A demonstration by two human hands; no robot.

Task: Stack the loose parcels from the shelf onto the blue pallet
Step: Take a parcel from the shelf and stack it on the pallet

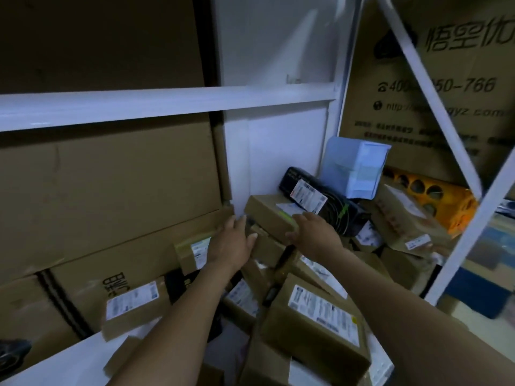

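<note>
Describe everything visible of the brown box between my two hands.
The brown box is cardboard, flat and rectangular, tilted atop the parcel pile by the white back wall. A white label lies on its top, beside the black parcel. The left hand and right hand flank it, fingers straight; contact unclear.

Dim, bluish light; soft blur (perhaps motion); edges bend outward.

Free room lies at 12 o'clock above the brown parcel [264, 211]. Big cartons [111, 174] close 9 o'clock; a black parcel [338, 206] and slanted brace [434, 98] crowd 2 o'clock.
</note>
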